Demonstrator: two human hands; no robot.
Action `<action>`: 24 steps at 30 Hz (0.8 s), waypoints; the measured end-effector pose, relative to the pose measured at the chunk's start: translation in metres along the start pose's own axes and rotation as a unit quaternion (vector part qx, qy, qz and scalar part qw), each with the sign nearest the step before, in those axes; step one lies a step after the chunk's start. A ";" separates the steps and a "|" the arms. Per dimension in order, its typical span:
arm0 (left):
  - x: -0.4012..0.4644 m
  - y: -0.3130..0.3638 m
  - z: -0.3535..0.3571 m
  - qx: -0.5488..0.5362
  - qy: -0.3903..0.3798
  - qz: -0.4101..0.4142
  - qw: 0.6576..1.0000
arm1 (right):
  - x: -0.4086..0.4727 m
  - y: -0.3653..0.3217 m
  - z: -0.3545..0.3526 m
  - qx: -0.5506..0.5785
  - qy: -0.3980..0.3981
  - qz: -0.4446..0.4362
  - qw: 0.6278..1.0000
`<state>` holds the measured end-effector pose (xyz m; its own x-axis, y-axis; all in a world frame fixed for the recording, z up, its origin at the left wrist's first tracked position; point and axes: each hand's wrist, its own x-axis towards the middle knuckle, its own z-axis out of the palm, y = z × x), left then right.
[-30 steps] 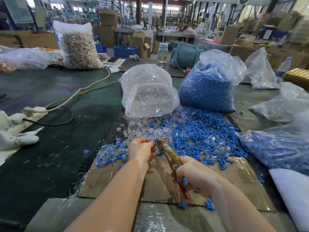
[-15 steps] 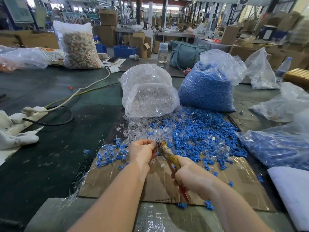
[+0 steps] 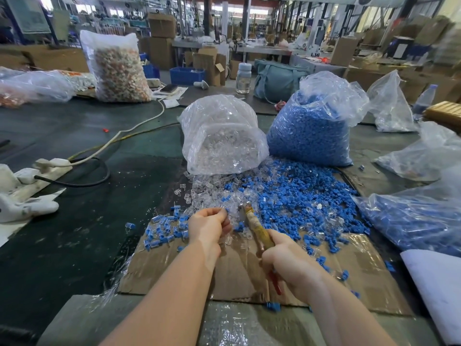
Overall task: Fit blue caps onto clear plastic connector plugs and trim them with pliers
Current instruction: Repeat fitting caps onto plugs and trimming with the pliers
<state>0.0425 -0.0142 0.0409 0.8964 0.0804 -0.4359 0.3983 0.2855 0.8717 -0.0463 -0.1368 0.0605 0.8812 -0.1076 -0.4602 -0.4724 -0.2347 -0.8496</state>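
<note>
At lower centre of the frame, the right hand (image 3: 289, 265) grips the pliers (image 3: 257, 228) by their handles, tip pointing up toward the left hand (image 3: 208, 227), whose curled fingers pinch something too small to identify. Just above both lies a loose heap of blue caps (image 3: 299, 196) mixed with clear plugs (image 3: 212, 191) on a cardboard sheet (image 3: 237, 275)

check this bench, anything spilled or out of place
Blue caps and clear plugs lie loose, mixed together, on the cardboard below their bags. A few blue pieces have strayed to its near edge. Nothing looks damaged.
</note>
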 end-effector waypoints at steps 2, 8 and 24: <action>0.005 -0.001 -0.007 -0.019 0.032 0.001 0.999 | 0.005 0.001 -0.003 -0.004 0.051 -0.009 0.999; 0.023 0.000 -0.031 -0.023 0.159 0.062 0.985 | 0.026 0.019 -0.031 -0.253 0.269 0.010 0.929; 0.014 -0.019 -0.039 0.265 0.117 0.203 0.935 | 0.039 0.050 -0.046 -0.481 0.330 0.041 0.811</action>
<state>0.0400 0.0189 0.0094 0.9520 0.3047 -0.0284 0.1312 -0.3225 0.9374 -0.0351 -0.1975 0.0120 0.8143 -0.5804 0.0031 -0.5782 -0.8117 -0.0821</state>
